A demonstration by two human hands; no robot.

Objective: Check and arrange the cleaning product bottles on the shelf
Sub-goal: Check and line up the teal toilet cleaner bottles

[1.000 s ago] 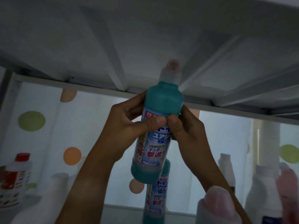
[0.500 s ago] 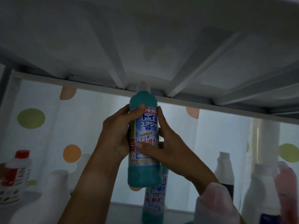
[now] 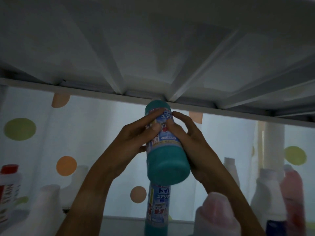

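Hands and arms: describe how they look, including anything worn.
Both forearms are bare as far as the head view shows: no sleeves, watch, bracelet or gloves. The left hand and right hand show no rings. Fingernails look short and unpainted, though the dim light and blur hide finer detail. Both arms are slim and enter from the bottom edge.

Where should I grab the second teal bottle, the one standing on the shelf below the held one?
Take the standing teal bottle round its labelled middle, from the front. It stands upright, and its top is hidden behind the held bottle that the left hand and right hand grip. A pink-capped bottle crowds its right, so I'd approach slightly from the left.
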